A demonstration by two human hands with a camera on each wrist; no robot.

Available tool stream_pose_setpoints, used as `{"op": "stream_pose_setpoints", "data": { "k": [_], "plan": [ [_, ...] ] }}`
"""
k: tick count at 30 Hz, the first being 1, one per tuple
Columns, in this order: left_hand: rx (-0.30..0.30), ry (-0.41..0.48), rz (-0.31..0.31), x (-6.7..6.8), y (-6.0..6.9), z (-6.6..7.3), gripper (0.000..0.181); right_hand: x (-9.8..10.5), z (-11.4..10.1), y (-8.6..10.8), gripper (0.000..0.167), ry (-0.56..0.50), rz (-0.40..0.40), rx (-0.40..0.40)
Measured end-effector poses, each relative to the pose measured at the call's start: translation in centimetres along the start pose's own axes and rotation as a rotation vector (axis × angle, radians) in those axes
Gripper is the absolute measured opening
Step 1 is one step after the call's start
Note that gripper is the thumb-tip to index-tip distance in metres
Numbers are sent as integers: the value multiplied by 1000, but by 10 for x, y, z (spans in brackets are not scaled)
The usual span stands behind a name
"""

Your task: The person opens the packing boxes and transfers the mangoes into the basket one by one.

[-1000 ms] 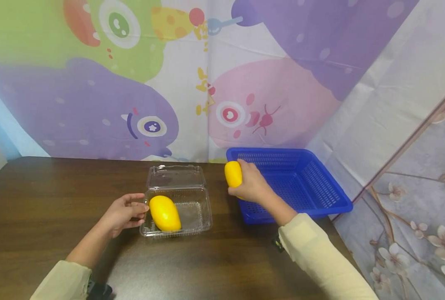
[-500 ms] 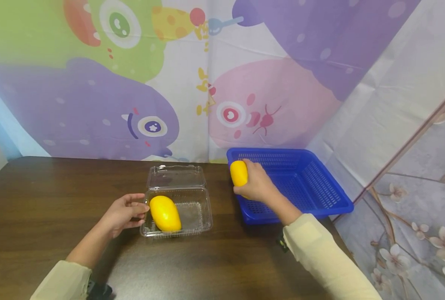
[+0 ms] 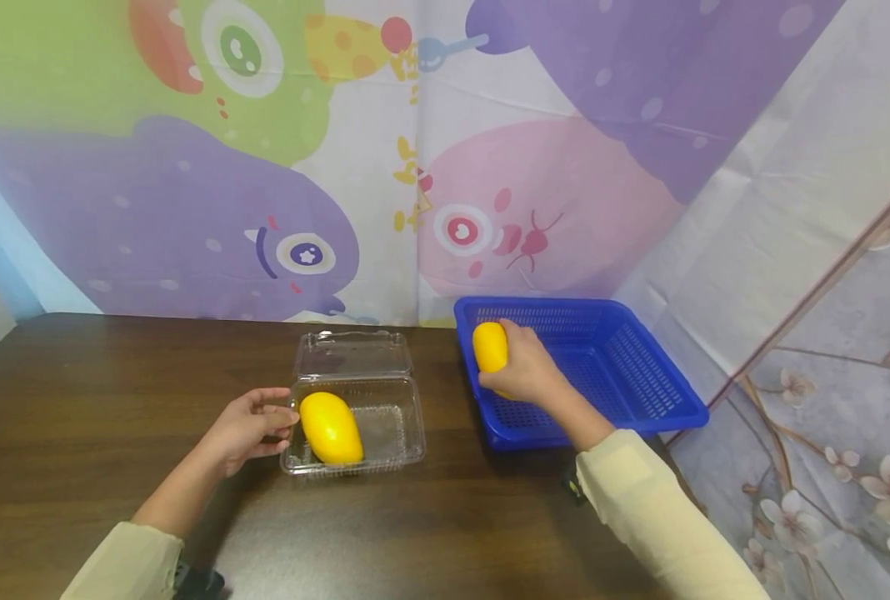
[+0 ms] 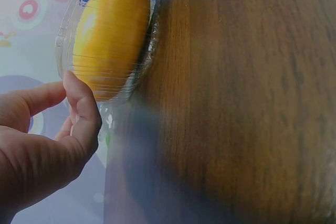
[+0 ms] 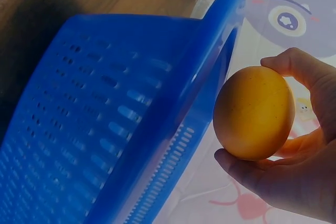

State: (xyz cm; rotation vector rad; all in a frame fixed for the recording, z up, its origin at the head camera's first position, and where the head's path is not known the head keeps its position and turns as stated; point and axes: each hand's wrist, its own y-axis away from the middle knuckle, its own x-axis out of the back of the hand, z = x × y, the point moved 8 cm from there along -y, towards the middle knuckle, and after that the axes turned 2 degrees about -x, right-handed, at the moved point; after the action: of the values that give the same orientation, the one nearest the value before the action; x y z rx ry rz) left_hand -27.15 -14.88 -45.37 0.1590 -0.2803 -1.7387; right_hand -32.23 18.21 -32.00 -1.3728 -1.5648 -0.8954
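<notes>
My right hand (image 3: pixel 523 362) grips a yellow mango (image 3: pixel 490 347) above the left side of a blue plastic basket (image 3: pixel 670 400). In the right wrist view, the thumb and fingers hold this mango (image 5: pixel 254 113) by its sides, apart from the basket rim (image 5: pixel 194 77). A clear plastic clamshell container (image 3: pixel 385 433) stands on the table with its lid (image 3: pixel 352 354) folded back. Inside its left half lies a second mango (image 3: pixel 330 427). At the container's left edge, my left hand (image 3: pixel 253 427) pinches the rim between thumb and finger; the left wrist view shows the fingertips (image 4: pixel 69 80) there.
The dark wooden table (image 3: pixel 415 533) carries the container and the basket, with a strip of wood between them. A cartoon-printed cloth (image 3: pixel 370 167) hangs behind. On the right, a flowered cloth (image 3: pixel 827 400) stands close beside the basket.
My right hand has moved a little to the right with the mango, from the basket's left rim to over its inside. The left hand, the container and the other mango have stayed put.
</notes>
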Motion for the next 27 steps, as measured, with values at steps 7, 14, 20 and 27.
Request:
{"op": "stream_pose_setpoints", "data": {
  "k": [7,14,20,27],
  "plan": [
    [2,0,0,0,0,0,63,1,6,-1,92,9,-5,-15],
    [-1,9,-4,0,1,1,63,0,11,-3,93,20,-8,-26],
    [-7,9,-8,0,1,1,63,2,18,-4,93,25,2,-29],
    [-12,4,-14,-1,1,2,63,4,26,-3,92,32,1,-34]
  ]
}}
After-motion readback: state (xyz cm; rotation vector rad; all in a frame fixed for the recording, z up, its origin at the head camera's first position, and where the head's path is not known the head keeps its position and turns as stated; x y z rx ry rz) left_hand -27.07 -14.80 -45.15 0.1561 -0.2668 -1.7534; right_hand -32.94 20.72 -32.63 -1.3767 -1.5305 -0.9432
